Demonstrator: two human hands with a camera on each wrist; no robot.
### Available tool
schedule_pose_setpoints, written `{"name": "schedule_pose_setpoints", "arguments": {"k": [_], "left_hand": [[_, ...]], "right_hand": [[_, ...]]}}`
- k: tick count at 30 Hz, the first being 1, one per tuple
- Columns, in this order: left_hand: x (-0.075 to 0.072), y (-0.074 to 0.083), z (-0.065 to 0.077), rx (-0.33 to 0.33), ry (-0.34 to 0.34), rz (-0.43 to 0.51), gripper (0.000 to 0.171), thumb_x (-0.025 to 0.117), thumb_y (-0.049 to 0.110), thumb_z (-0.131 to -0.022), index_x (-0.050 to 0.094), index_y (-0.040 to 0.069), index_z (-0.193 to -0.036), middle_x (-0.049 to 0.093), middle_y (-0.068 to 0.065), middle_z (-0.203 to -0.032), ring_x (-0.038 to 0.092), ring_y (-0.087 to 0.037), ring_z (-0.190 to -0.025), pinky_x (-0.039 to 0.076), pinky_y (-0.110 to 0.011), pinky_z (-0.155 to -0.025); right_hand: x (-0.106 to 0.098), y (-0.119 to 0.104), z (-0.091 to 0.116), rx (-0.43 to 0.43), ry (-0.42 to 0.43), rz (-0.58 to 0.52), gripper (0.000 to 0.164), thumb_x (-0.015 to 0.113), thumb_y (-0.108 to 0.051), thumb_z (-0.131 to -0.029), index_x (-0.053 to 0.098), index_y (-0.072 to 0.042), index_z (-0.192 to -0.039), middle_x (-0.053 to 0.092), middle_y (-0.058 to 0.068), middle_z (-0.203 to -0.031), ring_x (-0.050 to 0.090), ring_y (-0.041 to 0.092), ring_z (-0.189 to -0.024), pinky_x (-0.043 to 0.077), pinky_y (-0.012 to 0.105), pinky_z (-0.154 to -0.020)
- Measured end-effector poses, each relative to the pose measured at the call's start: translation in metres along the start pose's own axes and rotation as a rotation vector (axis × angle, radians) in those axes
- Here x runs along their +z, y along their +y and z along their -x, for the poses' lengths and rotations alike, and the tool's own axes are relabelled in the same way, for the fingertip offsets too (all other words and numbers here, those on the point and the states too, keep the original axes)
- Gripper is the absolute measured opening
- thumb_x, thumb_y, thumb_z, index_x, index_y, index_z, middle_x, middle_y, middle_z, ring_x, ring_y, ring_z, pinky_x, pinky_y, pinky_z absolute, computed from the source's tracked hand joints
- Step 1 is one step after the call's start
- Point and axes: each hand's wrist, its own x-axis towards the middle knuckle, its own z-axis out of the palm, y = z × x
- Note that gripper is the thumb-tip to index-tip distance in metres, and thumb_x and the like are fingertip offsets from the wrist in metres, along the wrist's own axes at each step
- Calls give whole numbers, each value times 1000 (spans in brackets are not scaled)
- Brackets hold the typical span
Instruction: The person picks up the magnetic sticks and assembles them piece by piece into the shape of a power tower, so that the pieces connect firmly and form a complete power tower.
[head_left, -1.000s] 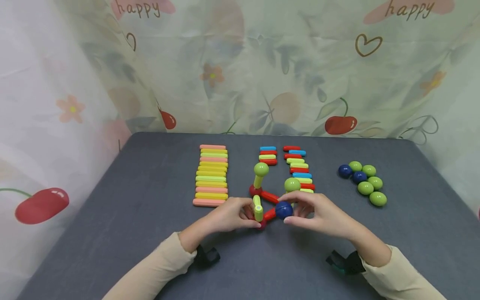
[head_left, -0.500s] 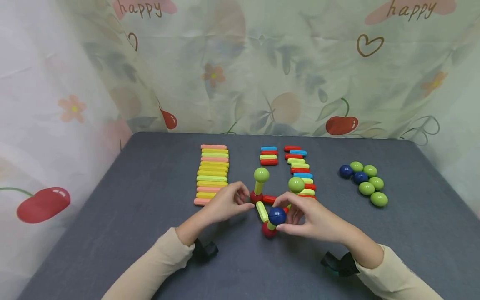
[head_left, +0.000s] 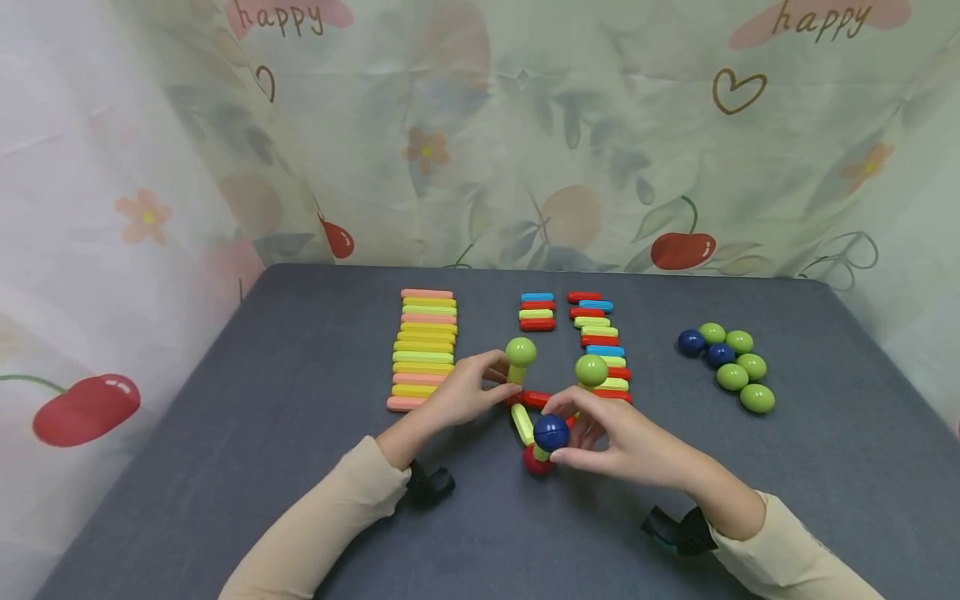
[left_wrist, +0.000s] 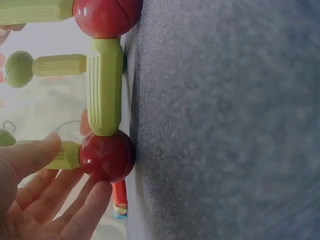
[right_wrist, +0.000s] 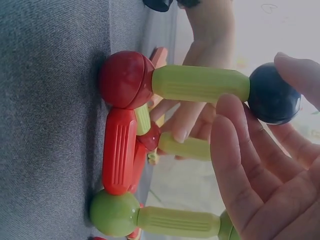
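A frame of magnetic sticks and balls stands at the table's middle. My right hand holds a blue ball atop a yellow-green upright stick, which rises from the front red ball. With thumb and fingers, my left hand grips another yellow-green upright just above the other red ball. A green ball caps that upright. A second green ball tops the third upright, partly behind my right hand. Red sticks and a yellow-green stick join the base balls.
Pink, yellow and green long sticks lie in a column at left. Short sticks lie in a small group and a longer column behind the frame. Loose green and blue balls sit at right on the dark tabletop.
The blue ball has moved left onto the front upright in my right hand. My left hand has let go at the front and taken hold of the back-left upright. The frame has turned slightly.
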Motion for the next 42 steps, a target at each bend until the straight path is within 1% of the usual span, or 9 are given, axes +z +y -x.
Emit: {"name": "schedule_pose_setpoints", "arguments": {"k": [4, 9, 14, 17, 20, 24, 28, 34, 42], "left_hand": [[-3, -1, 5, -4, -20, 15, 29, 71, 13, -89, 60, 6, -114, 66, -10, -112, 64, -28, -107, 56, -37, -87], [-7, -3, 12, 46, -47, 31, 28, 75, 10, -84, 61, 6, -109, 67, -8, -107, 65, -28, -106, 56, -33, -85], [-8, -3, 17, 64, -58, 27, 27, 77, 13, -82, 63, 7, -105, 68, -5, -102, 66, -25, -103, 57, -31, -84], [-8, -2, 19, 48, -64, 9, 29, 78, 16, -82, 65, 9, -107, 68, -4, -101, 66, -21, -97, 56, -28, -82], [-6, -1, 21, 31, -74, -11, 34, 79, 20, -81, 65, 10, -110, 68, -2, -99, 65, -17, -91, 55, -24, -79], [-5, -1, 23, 39, -85, -4, 36, 79, 21, -81, 65, 9, -112, 68, -3, -98, 65, -15, -89, 55, -23, -78], [-5, 0, 24, 39, -88, 11, 35, 79, 19, -81, 65, 9, -112, 68, -3, -99, 65, -16, -90, 55, -25, -79], [-5, -1, 25, 40, -116, 24, 34, 79, 21, -81, 66, 11, -110, 67, -1, -98, 64, -14, -89, 55, -23, -79], [-5, 1, 29, 78, -132, 26, 28, 79, 18, -81, 67, 11, -105, 69, -1, -98, 67, -15, -91, 55, -23, -81]], "right_hand": [[0, -1, 1, 8, -16, -14, 40, 71, -28, -89, 53, -10, -120, 60, 4, -108, 62, 6, -79, 56, 25, -73], [-6, 0, 5, -12, -53, -30, 42, 71, -29, -89, 54, -8, -121, 60, 6, -112, 63, 6, -82, 57, 27, -76], [-24, 11, 13, -60, -82, -63, 29, 71, -21, -89, 59, -7, -112, 64, 8, -106, 65, 9, -83, 57, 29, -76], [-39, 20, 17, 15, -59, -20, 19, 70, -17, -90, 62, -7, -103, 66, 7, -98, 64, 9, -82, 57, 28, -73], [-45, 32, 16, 148, 20, 68, 18, 70, -19, -89, 63, -7, -100, 66, 4, -95, 62, 9, -81, 55, 25, -71], [-38, 49, 8, 231, 100, 103, 27, 70, -17, -89, 63, -1, -108, 67, 11, -103, 65, 14, -81, 53, 24, -69], [-26, 59, -1, 200, 110, 70, 32, 71, -15, -88, 61, 0, -114, 66, 16, -108, 68, 17, -81, 53, 24, -68], [-15, 62, -9, 150, 173, 157, 19, 73, -11, -86, 65, -5, -101, 71, 6, -95, 68, 17, -84, 54, 24, -73], [-13, 61, -10, 146, 185, 191, 19, 73, -9, -85, 65, -4, -101, 71, 5, -95, 67, 20, -86, 55, 27, -75]]}}
